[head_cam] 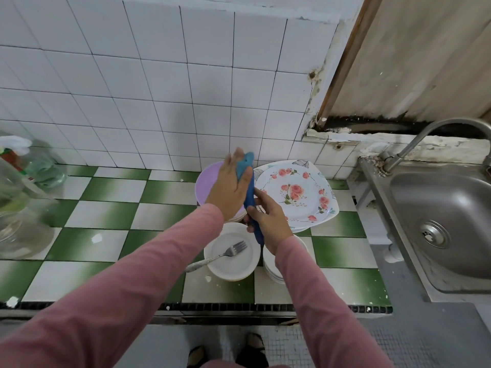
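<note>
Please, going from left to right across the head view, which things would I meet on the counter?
Clear plastic bottles → round purple plate → left hand → blue cloth, gripped by both hands → right hand → white plate with pink roses → steel sink.

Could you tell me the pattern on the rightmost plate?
The large white plate shows pink roses; head view.
</note>
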The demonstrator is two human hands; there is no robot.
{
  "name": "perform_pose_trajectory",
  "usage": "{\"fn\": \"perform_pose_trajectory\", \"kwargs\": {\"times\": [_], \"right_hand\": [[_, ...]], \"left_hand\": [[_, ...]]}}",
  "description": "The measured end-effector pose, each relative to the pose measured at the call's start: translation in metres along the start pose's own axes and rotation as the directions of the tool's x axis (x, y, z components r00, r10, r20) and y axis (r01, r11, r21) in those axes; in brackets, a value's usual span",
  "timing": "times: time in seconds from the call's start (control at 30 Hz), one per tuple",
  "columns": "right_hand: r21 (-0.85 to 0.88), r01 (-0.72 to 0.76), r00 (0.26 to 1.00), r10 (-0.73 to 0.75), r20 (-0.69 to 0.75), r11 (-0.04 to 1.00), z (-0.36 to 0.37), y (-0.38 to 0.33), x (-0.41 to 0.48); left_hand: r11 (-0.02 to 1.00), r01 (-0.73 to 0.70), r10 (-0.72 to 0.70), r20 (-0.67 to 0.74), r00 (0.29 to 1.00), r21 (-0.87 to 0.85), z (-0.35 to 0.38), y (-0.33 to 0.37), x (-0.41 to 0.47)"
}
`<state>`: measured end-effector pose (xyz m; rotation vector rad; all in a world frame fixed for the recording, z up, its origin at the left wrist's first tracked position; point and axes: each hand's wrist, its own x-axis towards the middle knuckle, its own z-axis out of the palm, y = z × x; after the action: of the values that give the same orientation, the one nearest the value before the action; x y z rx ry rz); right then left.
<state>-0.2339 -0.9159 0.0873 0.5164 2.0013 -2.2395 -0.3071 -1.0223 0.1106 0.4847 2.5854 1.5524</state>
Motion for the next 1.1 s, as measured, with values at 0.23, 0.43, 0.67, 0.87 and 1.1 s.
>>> {"fn": "perform_pose_trajectory", "kwargs": {"times": [0.23,0.43,0.67,0.87,1.1], "right_hand": [[0.229,-0.154,0.983,0.125,0.136,0.961,0.0,0.001,-0.011],[0.393,-0.208,0.977,0.171,0.127,0.896,0.006,-0.007,-0.003],[0.521,-0.231,0.973,0.181,0.146,0.822,0.008,-0.006,0.0],[0.599,-0.194,0.981,0.154,0.118,0.777,0.015,-0.021,0.01],[0.474,-0.229,0.972,0.177,0.152,0.85,0.01,-0.022,0.004]], "left_hand": [[0.988,0.055,-0.054,-0.007,0.999,0.141,-0.007,0.004,0.019],[0.984,-0.019,0.024,-0.029,0.999,0.179,0.009,0.014,-0.004],[0.995,0.095,-0.096,-0.056,0.994,-0.022,0.007,0.01,0.011],[0.974,-0.093,0.087,0.04,0.995,0.207,0.027,0.022,-0.013],[0.993,-0.022,0.035,-0.117,0.992,0.114,0.005,0.025,0.012]]}}
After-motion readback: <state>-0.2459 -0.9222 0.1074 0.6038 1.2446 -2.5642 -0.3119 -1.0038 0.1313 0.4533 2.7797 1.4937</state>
